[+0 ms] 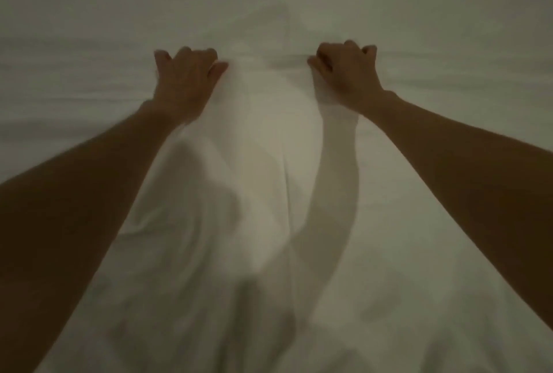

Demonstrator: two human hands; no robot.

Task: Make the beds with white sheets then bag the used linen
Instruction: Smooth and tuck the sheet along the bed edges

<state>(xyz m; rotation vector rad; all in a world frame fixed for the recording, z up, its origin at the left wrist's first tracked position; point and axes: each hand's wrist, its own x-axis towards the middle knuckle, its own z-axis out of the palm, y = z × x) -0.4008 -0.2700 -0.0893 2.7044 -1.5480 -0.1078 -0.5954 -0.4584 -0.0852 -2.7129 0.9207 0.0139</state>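
Where the light is dim and the picture soft, the entry runs thus. Item: white sheet [269,163], filling the whole view, spread across the bed, flat and faintly creased toward the far side, bunched into long folds that run from the two hands down toward the onlooker's feet. Item: left hand [185,79], arm stretched forward, fingers curled down with a gather of sheet caught at the thumb side; grip closed on cloth. Item: right hand [344,73], likewise stretched, knuckles up, fingers curled, thumb pinching the sheet where a taut ridge runs across to the other hand; grip closed on cloth. The hands stand apart, level with each other, the ridge between them. Item: shadow of an arm, cast on the sheet beside the right forearm. No used linen and no bag show anywhere in view. Judged stage: spreading or drawing the sheet, with the bagging not yet begun. Risks, as judgement only: both holds look shallow, taken near the thumbs, so a sharp tug could slip the cloth free of one hand and leave the sheet skewed; uneven pull from the two arms would drag the central folds sideways and set a diagonal crease; the heap near the body could catch beneath a knee and stall the draw.
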